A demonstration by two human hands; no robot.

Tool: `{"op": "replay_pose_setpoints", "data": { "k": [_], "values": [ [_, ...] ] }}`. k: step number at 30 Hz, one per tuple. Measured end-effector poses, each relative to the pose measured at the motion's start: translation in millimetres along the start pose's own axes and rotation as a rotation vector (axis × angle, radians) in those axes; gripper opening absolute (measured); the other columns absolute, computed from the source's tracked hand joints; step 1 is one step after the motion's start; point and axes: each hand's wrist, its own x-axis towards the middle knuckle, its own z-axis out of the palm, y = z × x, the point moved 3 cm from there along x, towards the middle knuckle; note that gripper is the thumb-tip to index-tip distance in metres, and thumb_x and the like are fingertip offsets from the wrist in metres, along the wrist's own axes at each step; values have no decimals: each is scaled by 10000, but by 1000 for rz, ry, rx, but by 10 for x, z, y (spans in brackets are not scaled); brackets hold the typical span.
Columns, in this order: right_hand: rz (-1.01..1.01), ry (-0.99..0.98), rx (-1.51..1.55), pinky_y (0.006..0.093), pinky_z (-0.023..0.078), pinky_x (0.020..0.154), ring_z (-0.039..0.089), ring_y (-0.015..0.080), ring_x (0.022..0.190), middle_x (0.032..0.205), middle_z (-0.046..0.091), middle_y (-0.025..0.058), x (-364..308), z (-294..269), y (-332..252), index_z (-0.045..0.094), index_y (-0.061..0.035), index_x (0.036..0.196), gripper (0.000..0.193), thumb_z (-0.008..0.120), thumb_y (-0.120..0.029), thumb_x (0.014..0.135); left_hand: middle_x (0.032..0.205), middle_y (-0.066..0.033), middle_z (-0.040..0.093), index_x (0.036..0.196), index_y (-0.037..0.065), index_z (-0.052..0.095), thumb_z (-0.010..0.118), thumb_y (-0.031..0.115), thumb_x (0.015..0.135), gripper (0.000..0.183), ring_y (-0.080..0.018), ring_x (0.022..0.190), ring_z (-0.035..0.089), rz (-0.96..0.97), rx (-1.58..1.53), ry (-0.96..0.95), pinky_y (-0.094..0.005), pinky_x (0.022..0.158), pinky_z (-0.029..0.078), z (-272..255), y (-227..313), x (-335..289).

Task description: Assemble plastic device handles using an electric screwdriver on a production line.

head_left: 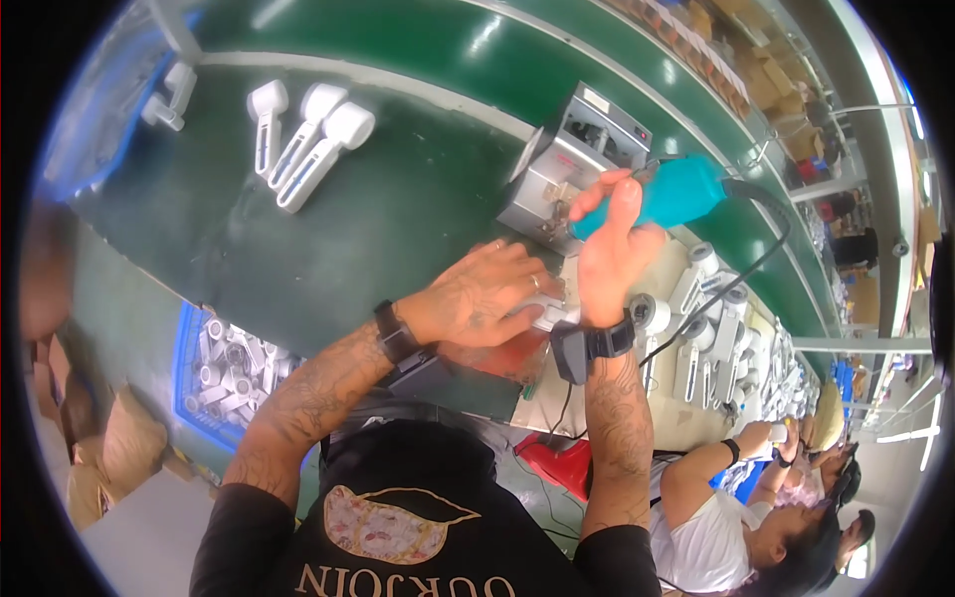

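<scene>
My right hand (619,249) is wrapped round a teal electric screwdriver (688,191), its tip end pointing left in front of a grey screw feeder (545,199). A black cord runs from the tool's back end. Lower on the bench, my left hand (487,296) has its fingers bent over a white plastic part (547,314), which is mostly covered by the hand. Three white plastic housings (323,149), each with a round head and a slotted handle, lie together at the far left of the green mat.
A blue crate (185,370) of white parts stands below the bench at left. Many similar housings (701,333) cover the bench at right. A red stool (557,466) is beside me. Co-workers (701,527) sit at the lower right. A blue-edged bin (124,139) stands far left.
</scene>
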Motion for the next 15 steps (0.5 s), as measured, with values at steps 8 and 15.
{"op": "replay_pose_setpoints", "data": {
  "k": [8,15],
  "values": [
    [27,47,53,331,464,579,548,191,619,705,536,76,-706,-517,-408,527,24,1112,538,556,-504,1012,1095,-96,567,1211,110,624,611,290,932,332,-288,1045,529,9,-27,-110,-455,922,436,-13,-38,31],
    [30,36,14,332,464,585,544,188,616,711,547,84,-839,-533,-358,522,31,1102,583,602,-532,978,1114,-36,597,1181,128,684,625,279,940,291,-249,996,517,-23,-22,-105,-387,906,391,6,-20,37]
  ]
}}
